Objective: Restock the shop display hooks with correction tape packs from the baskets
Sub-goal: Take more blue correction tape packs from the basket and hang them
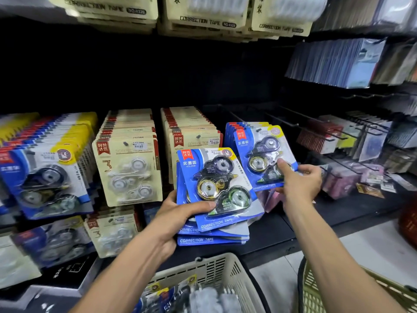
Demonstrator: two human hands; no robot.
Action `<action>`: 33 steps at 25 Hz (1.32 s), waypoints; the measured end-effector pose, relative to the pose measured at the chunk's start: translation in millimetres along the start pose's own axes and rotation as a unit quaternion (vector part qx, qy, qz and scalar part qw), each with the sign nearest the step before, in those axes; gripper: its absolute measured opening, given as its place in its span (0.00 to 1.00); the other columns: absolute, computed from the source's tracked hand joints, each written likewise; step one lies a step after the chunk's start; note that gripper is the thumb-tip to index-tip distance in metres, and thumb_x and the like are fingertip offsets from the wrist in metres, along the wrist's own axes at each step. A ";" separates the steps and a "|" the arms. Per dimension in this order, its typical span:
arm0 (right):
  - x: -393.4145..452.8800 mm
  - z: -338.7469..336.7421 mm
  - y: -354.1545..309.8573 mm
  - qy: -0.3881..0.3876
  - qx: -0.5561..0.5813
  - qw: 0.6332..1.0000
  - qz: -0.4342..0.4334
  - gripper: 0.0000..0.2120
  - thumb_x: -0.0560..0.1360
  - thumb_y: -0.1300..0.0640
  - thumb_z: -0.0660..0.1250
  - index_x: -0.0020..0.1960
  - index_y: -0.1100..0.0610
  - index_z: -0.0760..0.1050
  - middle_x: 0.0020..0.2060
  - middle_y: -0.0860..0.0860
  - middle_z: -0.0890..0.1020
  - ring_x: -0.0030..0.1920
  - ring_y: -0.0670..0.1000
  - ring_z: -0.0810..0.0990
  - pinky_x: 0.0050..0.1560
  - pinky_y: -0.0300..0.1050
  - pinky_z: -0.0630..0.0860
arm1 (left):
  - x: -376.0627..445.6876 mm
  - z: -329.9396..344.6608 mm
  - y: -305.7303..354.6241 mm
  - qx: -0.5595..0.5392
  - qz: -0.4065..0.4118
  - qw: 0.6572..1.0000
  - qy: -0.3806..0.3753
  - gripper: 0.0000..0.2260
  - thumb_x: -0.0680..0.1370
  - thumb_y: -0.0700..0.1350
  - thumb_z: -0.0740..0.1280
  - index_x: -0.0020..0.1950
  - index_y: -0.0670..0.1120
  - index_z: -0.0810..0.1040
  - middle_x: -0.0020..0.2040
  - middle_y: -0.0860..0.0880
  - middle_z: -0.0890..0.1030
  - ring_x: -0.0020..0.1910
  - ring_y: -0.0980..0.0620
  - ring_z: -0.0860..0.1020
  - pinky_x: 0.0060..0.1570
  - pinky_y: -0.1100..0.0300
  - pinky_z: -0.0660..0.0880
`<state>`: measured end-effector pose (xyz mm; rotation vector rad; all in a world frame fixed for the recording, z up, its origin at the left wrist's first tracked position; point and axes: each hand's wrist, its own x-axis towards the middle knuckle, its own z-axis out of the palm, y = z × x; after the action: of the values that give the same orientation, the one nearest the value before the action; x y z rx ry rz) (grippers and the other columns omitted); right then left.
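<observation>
A stack of correction tape packs [214, 195] is being held by the left hand [178, 213] at the centre. At two o'clock from it, the front pack on a hook [264, 154] is being touched by the right hand [300, 181]. At nine o'clock, further hung packs [126, 168] are being displayed. At six o'clock, a basket [225, 267] is lying, packs being kept in it.
</observation>
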<state>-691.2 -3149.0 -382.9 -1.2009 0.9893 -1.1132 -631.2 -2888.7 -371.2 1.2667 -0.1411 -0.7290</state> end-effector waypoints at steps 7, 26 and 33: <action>2.9 6.6 6.4 -0.147 -0.011 0.982 0.118 0.13 0.78 0.57 0.71 0.62 0.55 0.78 0.53 0.52 0.81 0.40 0.48 0.78 0.29 0.39 0.77 | -0.4 -3.1 2.5 -0.022 0.011 0.999 0.023 0.36 0.56 0.38 0.80 0.63 0.47 0.77 0.49 0.43 0.87 0.46 0.40 0.87 0.46 0.44 0.84; -55.3 -14.9 -33.4 -0.278 0.127 0.947 0.099 0.03 0.77 0.58 0.70 0.49 0.55 0.76 0.40 0.52 0.84 0.32 0.52 0.82 0.27 0.43 0.78 | -6.5 7.2 7.6 -0.102 0.014 0.994 0.035 0.24 0.67 0.42 0.79 0.62 0.46 0.81 0.50 0.42 0.87 0.43 0.42 0.87 0.35 0.44 0.84; -17.2 -33.2 -13.6 -0.141 0.081 0.984 0.068 0.07 0.76 0.58 0.73 0.52 0.53 0.78 0.43 0.57 0.84 0.23 0.50 0.79 0.23 0.40 0.77 | -6.0 3.2 3.8 -0.091 0.032 0.992 0.084 0.26 0.66 0.41 0.80 0.63 0.46 0.79 0.49 0.43 0.88 0.45 0.40 0.87 0.36 0.45 0.84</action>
<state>-728.4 -3138.7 -373.3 -1.1063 0.7369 -0.8699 -635.8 -2887.4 -365.0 1.1393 0.0225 -0.5635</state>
